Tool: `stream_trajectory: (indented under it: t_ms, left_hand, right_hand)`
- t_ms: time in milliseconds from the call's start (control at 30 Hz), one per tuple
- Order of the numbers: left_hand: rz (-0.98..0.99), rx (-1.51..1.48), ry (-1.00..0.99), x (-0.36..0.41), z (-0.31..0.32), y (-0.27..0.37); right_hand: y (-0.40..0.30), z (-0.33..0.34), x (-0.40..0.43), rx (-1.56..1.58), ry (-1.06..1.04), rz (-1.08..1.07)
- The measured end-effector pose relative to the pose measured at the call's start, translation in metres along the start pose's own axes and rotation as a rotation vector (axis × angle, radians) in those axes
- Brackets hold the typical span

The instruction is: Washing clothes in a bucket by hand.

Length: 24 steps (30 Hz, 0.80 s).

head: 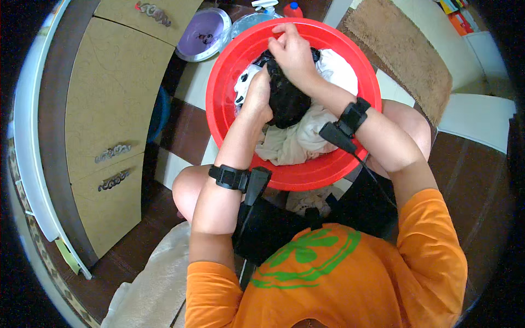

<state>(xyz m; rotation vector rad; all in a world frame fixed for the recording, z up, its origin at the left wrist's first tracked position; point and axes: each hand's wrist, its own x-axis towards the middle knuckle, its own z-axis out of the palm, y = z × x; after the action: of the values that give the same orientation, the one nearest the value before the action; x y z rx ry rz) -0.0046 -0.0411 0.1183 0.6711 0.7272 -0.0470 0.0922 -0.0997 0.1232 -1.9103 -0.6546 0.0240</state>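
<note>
A round red plastic basin [223,82] stands between my knees with wet cloths in it. My left hand [259,90] lies against the left side of a black wet cloth [289,102], its thumb pointing up along it; its fingers are mostly hidden, so its grip cannot be told. Over the upper part of the same cloth is my right hand [293,51], with its fingers bent and thumb and forefinger apart. White cloth with black marks [243,84] lies left of the black one, white cloth [338,69] to its right, and beige cloth [287,143] below it.
Beyond the basin at the upper left are a purple-and-white bowl [205,35], a clear plastic container [248,24] and a red bottle with a blue cap [293,10]. A beige cabinet [115,90] stands at the left. A brown mat [402,53] lies at the upper right.
</note>
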Motion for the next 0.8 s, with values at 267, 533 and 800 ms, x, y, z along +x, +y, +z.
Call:
stream_trajectory:
  t_ms: [267, 533, 800]
  left_hand:
    - [-0.061, -0.011, 0.066, -0.007, -0.009, 0.005]
    - [0.107, 0.062, -0.039, 0.029, -0.051, 0.007]
    - [0.305, 0.807, 0.289, 0.069, -0.094, -0.027]
  right_hand:
    - [-0.019, 0.007, -0.02, -0.132, -0.109, -0.324]
    - [0.036, 0.012, -0.014, -0.152, -0.197, -0.233]
    - [0.061, 0.022, -0.033, -0.239, -0.563, -0.202]
